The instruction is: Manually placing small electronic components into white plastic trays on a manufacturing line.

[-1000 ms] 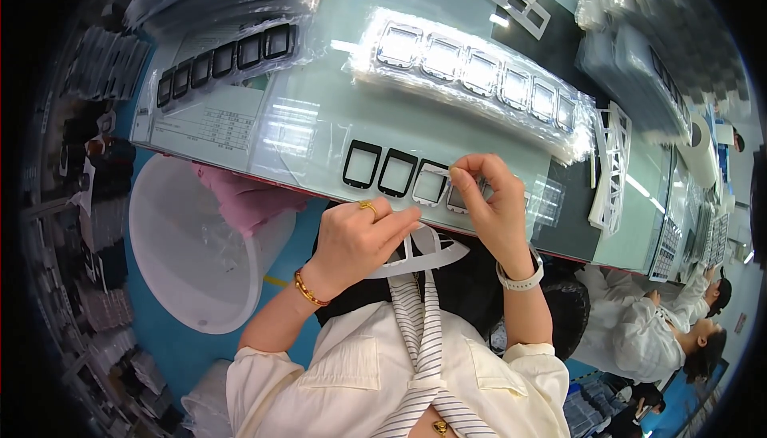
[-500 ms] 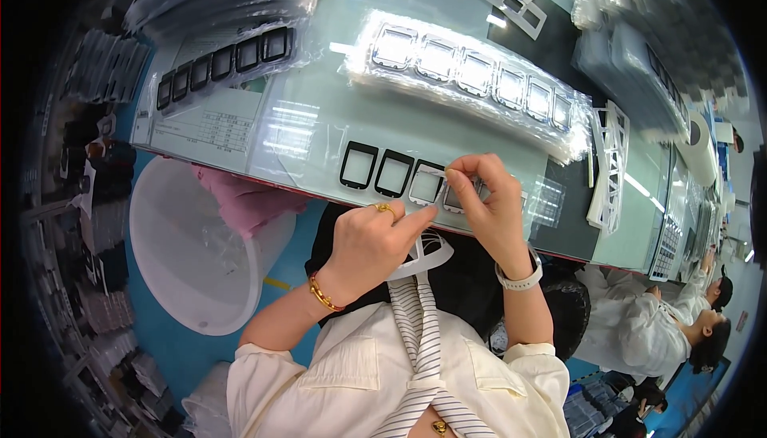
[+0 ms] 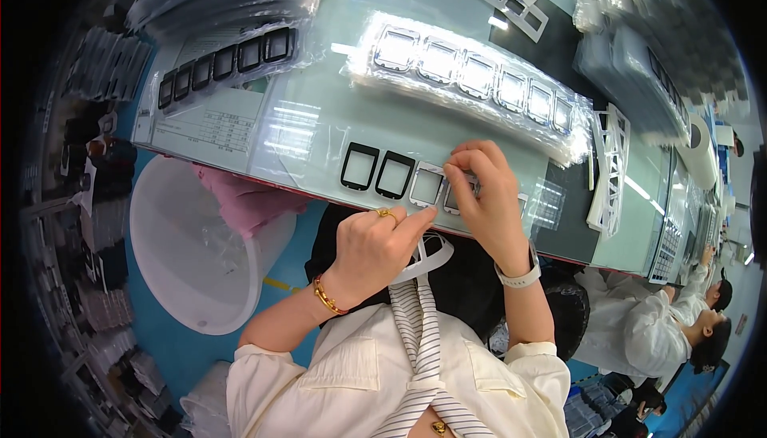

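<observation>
Along the table's near edge lies a row of small rectangular frames. The leftmost black frame (image 3: 360, 145) and a second black frame (image 3: 395, 155) show dark borders; the third frame (image 3: 419, 183) shows a white border. My left hand (image 3: 374, 246) is closed, its index finger reaching to the third frame's lower edge. A white cut-out strip (image 3: 434, 260) hangs from beneath its fingers. My right hand (image 3: 487, 194) has thumb and index finger pinched by the third frame's upper right corner; whether they hold anything is hidden. Below it, another pale-edged frame (image 3: 452, 205) is partly covered.
Beyond the row, a plastic-wrapped tray of frames (image 3: 479, 77) lies across the table. Black frames in film (image 3: 226, 61) lie at far left, by a printed sheet (image 3: 216, 130). White lattice strips (image 3: 611, 170) lie at right. A white tub (image 3: 192, 254) stands lower left. Other people sit at right.
The third frame's black upper border is now covered by white. My right hand's fingers have lifted slightly upward; my left hand has barely moved.
</observation>
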{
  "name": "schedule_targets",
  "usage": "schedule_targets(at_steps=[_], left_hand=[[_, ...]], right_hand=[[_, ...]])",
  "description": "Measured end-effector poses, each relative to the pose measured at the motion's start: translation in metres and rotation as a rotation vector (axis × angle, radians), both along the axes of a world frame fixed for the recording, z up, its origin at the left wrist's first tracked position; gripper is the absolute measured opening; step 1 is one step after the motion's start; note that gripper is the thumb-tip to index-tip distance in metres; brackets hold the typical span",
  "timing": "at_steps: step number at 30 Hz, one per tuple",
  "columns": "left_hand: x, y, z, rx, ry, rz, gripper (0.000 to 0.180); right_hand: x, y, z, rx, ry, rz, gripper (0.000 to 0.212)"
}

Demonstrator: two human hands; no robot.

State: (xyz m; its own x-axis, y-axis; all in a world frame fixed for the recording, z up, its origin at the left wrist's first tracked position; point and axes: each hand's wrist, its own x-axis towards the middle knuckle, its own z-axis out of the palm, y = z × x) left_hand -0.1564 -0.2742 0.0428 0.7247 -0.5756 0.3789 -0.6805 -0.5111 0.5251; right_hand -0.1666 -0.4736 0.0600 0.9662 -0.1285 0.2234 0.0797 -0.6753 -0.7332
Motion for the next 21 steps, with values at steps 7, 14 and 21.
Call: schedule_targets(at_steps=[7,14,21], left_hand=[[0.0,-0.001,0.0,-0.013,0.007,-0.004,0.02],[0.001,-0.001,0.0,-0.029,0.014,-0.001,0.018],[0.001,-0.001,-0.001,-0.038,0.013,-0.005,0.018]], right_hand=[[0.002,0.001,-0.001,-0.116,-0.026,0.03,0.007],[-0.01,-0.001,0.003,-0.344,-0.139,0.036,0.028],[-0.021,-0.004,0.002,-0.435,-0.132,0.072,0.04]])
